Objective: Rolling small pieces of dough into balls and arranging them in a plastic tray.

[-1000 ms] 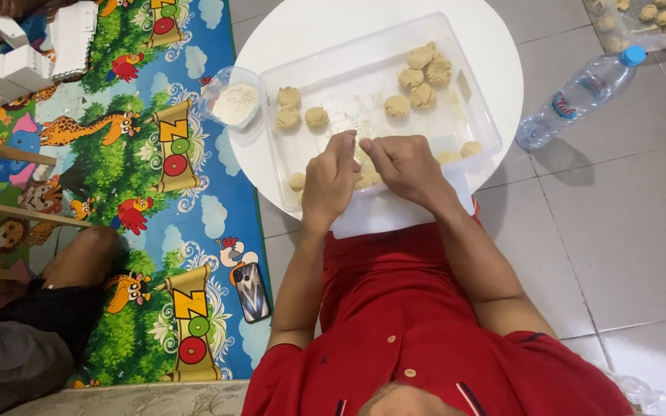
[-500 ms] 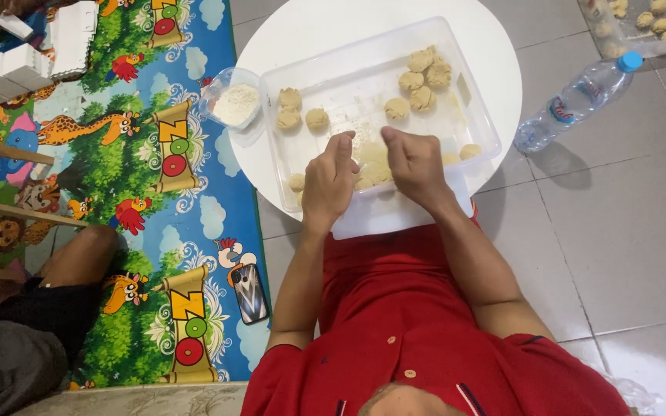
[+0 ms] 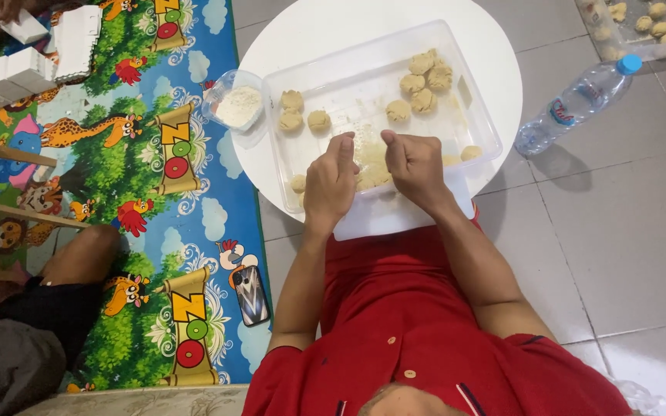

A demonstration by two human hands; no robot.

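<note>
A clear plastic tray (image 3: pixel 472 108) rests on a round white table (image 3: pixel 325 31) and holds several round dough balls (image 3: pixel 424 79). Both my hands are inside the tray's near side, working a pale lump of dough (image 3: pixel 371 163) between them. My left hand (image 3: pixel 330 183) has its fingers curled against the lump's left side. My right hand (image 3: pixel 414 166) is curled on its right side. Three more dough balls (image 3: pixel 302 112) lie at the tray's left end. How firmly each hand grips is hidden by the fingers.
A small clear cup of white flour (image 3: pixel 239 105) stands left of the tray. A plastic water bottle (image 3: pixel 576 104) lies on the tiled floor at right. A phone (image 3: pixel 250 294) lies on the colourful play mat. Another person's knee (image 3: pixel 82 254) is at left. Another tray of dough balls (image 3: pixel 645 23) sits far right.
My hands have drawn slightly apart and toward me, still kneading the dough lump. Nothing else has moved.
</note>
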